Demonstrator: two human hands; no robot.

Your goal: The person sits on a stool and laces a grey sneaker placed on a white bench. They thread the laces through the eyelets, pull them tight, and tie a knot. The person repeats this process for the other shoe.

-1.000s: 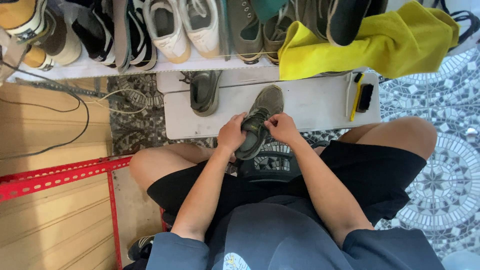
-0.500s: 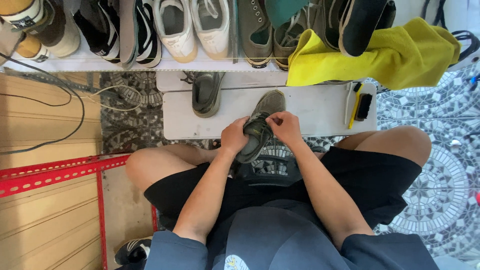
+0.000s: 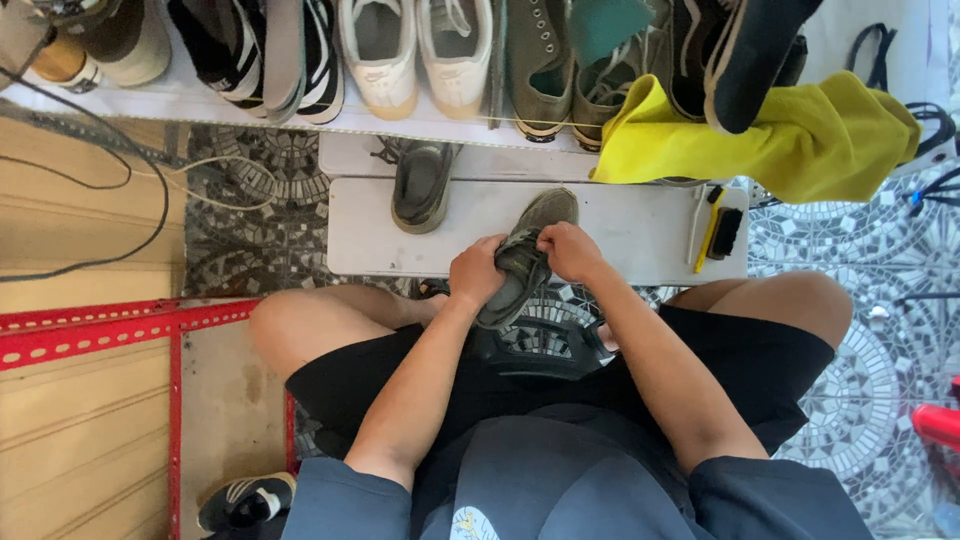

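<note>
I hold a dark olive-grey shoe (image 3: pixel 528 245) in front of me, its toe pointing away over a white board (image 3: pixel 620 235). My left hand (image 3: pixel 475 272) grips the shoe's heel side from the left. At the laces, near the shoe's tongue, my right hand (image 3: pixel 568 250) pinches the upper with closed fingers. The matching dark shoe (image 3: pixel 422 182) lies on the far left part of the board, a hand's width beyond my left hand.
A white shelf (image 3: pixel 300 112) along the top carries several pairs of shoes and a yellow cloth (image 3: pixel 770 140). A black brush and a yellow tool (image 3: pixel 722 230) lie on the board's right end. A red metal frame (image 3: pixel 120 325) stands left; a black sneaker (image 3: pixel 245 500) lies on the floor.
The view has shifted slightly. My hands and the shoe stay in nearly the same place, with only small finger movement at the laces.
</note>
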